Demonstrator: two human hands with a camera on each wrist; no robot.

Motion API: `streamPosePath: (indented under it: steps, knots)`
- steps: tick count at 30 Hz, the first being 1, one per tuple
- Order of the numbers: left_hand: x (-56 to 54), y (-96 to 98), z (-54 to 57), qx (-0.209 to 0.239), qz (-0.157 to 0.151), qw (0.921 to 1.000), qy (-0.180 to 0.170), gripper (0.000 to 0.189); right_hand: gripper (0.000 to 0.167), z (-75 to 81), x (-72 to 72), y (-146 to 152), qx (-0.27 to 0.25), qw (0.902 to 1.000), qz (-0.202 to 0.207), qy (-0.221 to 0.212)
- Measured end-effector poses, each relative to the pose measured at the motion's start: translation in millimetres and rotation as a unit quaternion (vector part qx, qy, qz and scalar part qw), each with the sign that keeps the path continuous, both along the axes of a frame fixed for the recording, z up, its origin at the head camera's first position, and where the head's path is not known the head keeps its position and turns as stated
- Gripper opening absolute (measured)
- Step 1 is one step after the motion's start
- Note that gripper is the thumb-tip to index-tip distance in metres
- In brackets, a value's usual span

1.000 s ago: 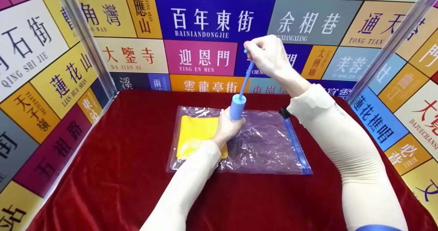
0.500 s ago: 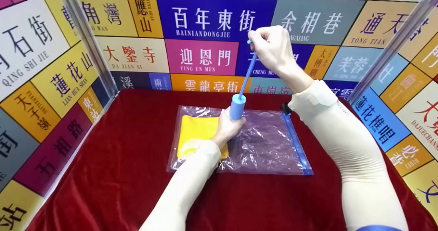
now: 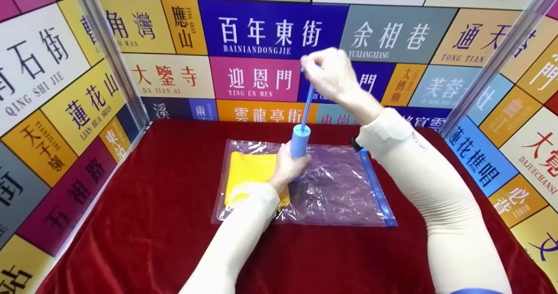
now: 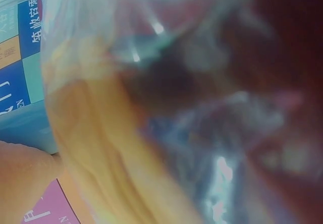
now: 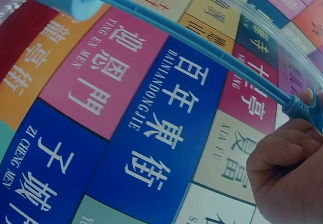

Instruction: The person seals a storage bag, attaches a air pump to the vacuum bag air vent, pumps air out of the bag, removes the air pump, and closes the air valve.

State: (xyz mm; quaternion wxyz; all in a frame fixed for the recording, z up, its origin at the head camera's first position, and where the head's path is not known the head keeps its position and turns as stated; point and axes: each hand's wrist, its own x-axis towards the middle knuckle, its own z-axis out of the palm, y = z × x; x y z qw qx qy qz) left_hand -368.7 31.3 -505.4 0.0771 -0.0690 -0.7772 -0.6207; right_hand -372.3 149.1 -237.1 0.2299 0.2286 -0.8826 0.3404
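Observation:
A light-blue hand pump (image 3: 300, 141) stands nearly upright over the middle of a clear zip bag (image 3: 335, 189). My left hand (image 3: 289, 165) grips the pump's barrel low down, hiding its bottom end. High above, my right hand (image 3: 329, 74) holds the pump's handle (image 5: 303, 110), fingers curled round it. Between handle and barrel the thin blue rod (image 5: 181, 35) is drawn well out. Folded yellow cloth (image 3: 250, 167) lies inside the bag's left half, partly under my left forearm. The left wrist view shows the cloth (image 4: 101, 133) blurred behind shiny plastic.
Dark red cloth (image 3: 152, 224) covers the table beneath the bag. A blue zip strip (image 3: 378, 189) runs along the bag's right edge. Panels with printed place names (image 3: 270, 28) stand round the back and sides, with clear posts (image 3: 109, 45) at the corners.
My right hand rose with the pump handle, then came down and slightly left, so less of the rod shows now than half a second ago. My left hand keeps its grip on the barrel.

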Motion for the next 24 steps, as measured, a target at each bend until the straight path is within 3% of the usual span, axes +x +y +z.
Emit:
streamPosePath:
  steps: [6,12,16,24]
  knots:
    - [0.7,0.8,-3.5,-0.014,0.004,0.9999,0.001,0.041,0.054,-32.2,-5.8,3,0.044,0.9979,0.027,-0.039]
    - [-2.2,-1.2,-4.3,-0.036,0.008,0.999,0.027,0.035,0.052,-65.0,-9.9,4,0.117,0.9896,0.051,-0.066]
    - [-3.1,-1.3,-2.8,-0.024,0.008,0.9996,0.016,0.033,0.05,-81.1,-10.2,2,0.151,0.9838,0.055,-0.078]
    - [-4.2,-0.5,-1.8,-0.008,-0.001,0.9997,0.023,0.041,0.046,-105.0,-9.6,1,0.168,0.9796,0.059,-0.093]
